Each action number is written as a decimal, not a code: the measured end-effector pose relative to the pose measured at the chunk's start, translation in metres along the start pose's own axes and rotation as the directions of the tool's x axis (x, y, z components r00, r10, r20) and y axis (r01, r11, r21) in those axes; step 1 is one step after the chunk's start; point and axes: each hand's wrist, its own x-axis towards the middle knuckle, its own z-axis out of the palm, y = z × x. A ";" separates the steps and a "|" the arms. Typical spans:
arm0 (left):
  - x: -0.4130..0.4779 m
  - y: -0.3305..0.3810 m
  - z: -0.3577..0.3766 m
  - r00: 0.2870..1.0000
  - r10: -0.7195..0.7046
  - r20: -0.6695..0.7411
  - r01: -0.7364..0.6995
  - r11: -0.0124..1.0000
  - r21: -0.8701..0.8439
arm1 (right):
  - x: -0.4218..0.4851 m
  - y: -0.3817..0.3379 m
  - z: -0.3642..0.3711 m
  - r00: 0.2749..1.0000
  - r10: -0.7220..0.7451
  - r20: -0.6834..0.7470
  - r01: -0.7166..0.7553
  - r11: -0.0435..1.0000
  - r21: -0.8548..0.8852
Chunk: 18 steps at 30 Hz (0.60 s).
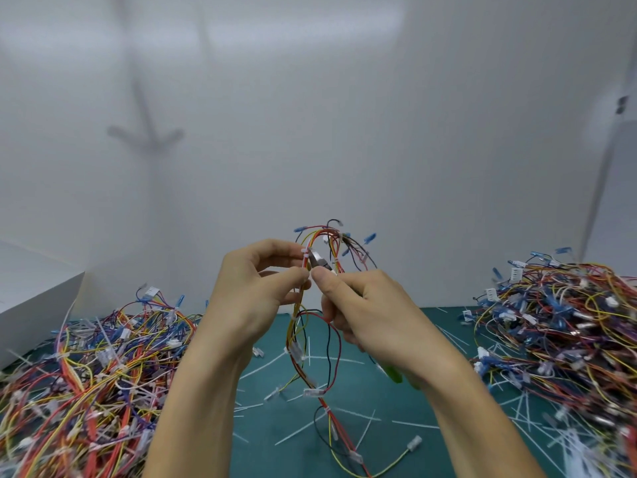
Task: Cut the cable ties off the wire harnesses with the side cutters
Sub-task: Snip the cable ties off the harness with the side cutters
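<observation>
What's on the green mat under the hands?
Snipped white cable ties lie on the green mat, and the held harness dangles onto it. The forearms hide whatever lies beneath them.

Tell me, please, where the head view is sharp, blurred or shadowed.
Head view: the left hand and right hand, the multicoloured wire harness and the green-handled side cutters are sharp at centre; the tangled wire heaps at both edges smear; a grey arrow-shaped shadow crosses the white wall.

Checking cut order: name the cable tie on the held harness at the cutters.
The topmost white tie, by the left hand; the side cutters point right at it. Lower ties hang clear.
</observation>
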 end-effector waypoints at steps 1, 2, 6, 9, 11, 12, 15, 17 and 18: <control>0.000 0.000 0.000 1.000 -0.003 0.002 0.003 1.000 -0.004 | 0.000 0.000 0.000 1.000 0.003 0.000 -0.003 1.000 0.011; 0.000 0.001 0.000 1.000 -0.006 0.003 0.006 1.000 -0.009 | 0.000 -0.001 0.001 1.000 0.005 0.000 -0.005 1.000 0.024; -0.001 0.002 0.000 1.000 -0.027 0.001 0.027 0.998 -0.056 | 0.000 -0.002 0.000 1.000 0.015 0.003 -0.015 0.996 0.085; -0.001 0.003 -0.001 0.998 -0.058 -0.009 0.057 0.992 -0.116 | 0.002 -0.002 -0.002 1.000 0.023 -0.009 -0.022 0.990 0.138; 0.000 0.003 -0.002 0.997 -0.075 -0.017 0.072 0.985 -0.154 | 0.003 -0.001 -0.005 0.999 0.020 -0.041 -0.014 0.989 0.150; 0.000 0.003 -0.003 0.996 -0.083 -0.023 0.078 0.982 -0.174 | 0.003 -0.001 -0.006 0.998 0.018 -0.062 -0.008 0.987 0.158; 0.001 0.003 -0.003 0.993 -0.110 -0.039 0.098 0.967 -0.237 | 0.003 -0.001 -0.012 0.991 -0.013 -0.136 0.032 0.989 0.143; 0.001 0.002 -0.004 0.988 -0.144 -0.056 0.122 0.951 -0.284 | 0.003 -0.003 -0.015 0.984 -0.041 -0.174 0.059 0.993 0.104; 0.002 0.001 -0.005 0.986 -0.159 -0.059 0.133 0.942 -0.310 | 0.002 -0.005 -0.016 0.982 -0.050 -0.184 0.068 0.994 0.090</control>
